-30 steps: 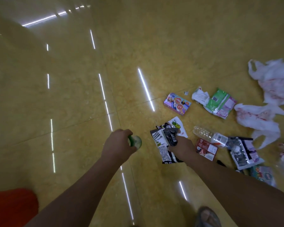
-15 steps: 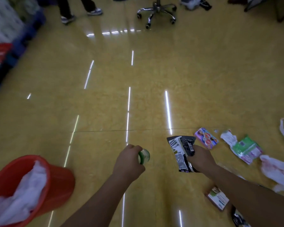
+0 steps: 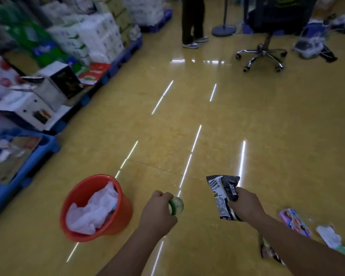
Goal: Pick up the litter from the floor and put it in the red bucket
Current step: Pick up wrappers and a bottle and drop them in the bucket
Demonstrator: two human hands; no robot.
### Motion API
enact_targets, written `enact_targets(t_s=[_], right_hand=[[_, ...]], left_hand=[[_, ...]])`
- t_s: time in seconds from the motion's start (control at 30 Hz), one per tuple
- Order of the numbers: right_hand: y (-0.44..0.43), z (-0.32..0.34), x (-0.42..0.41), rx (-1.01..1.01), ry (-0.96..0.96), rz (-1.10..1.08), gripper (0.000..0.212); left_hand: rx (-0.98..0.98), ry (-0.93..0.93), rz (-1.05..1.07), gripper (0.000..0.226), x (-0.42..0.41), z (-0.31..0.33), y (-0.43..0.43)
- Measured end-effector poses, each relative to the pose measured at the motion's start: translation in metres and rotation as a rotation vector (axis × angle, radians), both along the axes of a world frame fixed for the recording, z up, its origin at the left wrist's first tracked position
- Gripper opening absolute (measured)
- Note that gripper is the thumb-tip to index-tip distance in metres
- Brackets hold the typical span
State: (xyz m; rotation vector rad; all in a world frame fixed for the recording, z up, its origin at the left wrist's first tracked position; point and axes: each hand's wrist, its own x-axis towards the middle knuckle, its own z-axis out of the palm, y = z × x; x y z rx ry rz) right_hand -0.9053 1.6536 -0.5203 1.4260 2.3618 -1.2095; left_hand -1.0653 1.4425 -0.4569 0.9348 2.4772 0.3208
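Gripping a green bottle [image 3: 176, 206] end-on, the left hand [image 3: 157, 214] has its fingers curled round it; the red bucket [image 3: 124, 212] stands just left of those fingers, farther from the right hand [image 3: 245, 206], whose fingers pinch a black-and-white snack packet [image 3: 221, 193], its long axis pointing away.

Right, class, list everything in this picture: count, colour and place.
red bucket: one, red, floor, lower left.
plastic bag: one, white, inside the bucket.
snack wrapper: one, black and white, held right of centre.
small container: one, green and clear, held at centre.
carton: one, pink, floor, lower right.
paper scrap: one, white, right of the carton.
dark wrapper: one, floor, under the right forearm.
office chair: one, black, chrome base, far right.
standing person: one, dark trousers, far centre.
pallets: several, blue, along the left.
stacked packs: many, white and green, on the pallets.
left hand: one, grips the container.
right hand: one, grips the snack wrapper.
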Motion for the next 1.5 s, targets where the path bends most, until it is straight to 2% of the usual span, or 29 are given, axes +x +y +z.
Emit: enact_targets(t_s=[0.27,0.5,0.6,0.67,0.87,1.07,1.33,1.5], right_hand=[[-0.039,0.04,-0.092,0.008,0.035,0.207,0.011],[-0.098,0.042,-0.173,0.013,0.037,0.347,0.011],[-0.125,0.032,-0.209,0.011,0.021,0.39,0.015],[-0.145,0.026,-0.234,0.01,0.009,0.423,0.016],[-0.2,0.001,-0.313,0.022,-0.017,0.496,0.015],[-0.243,-0.028,-0.385,0.027,-0.04,0.536,0.018],[-0.285,-0.067,-0.454,0.042,-0.085,0.618,0.019],[-0.31,-0.098,-0.477,0.105,-0.122,0.695,0.034]], left_hand=[[0.042,0.099,0.196,0.049,-0.048,0.036,-0.075],[0.019,0.143,0.368,0.035,-0.111,0.035,-0.163],[0.026,0.091,0.441,0.05,-0.141,0.026,-0.198],[0.021,0.055,0.494,0.058,-0.159,0.017,-0.221],[0.01,0.021,0.526,0.057,-0.216,-0.031,-0.264],[0.001,-0.041,0.513,0.037,-0.254,-0.078,-0.279],[-0.006,-0.12,0.45,0.033,-0.279,-0.133,-0.288],[0.018,-0.155,0.449,0.026,-0.283,-0.162,-0.291]])
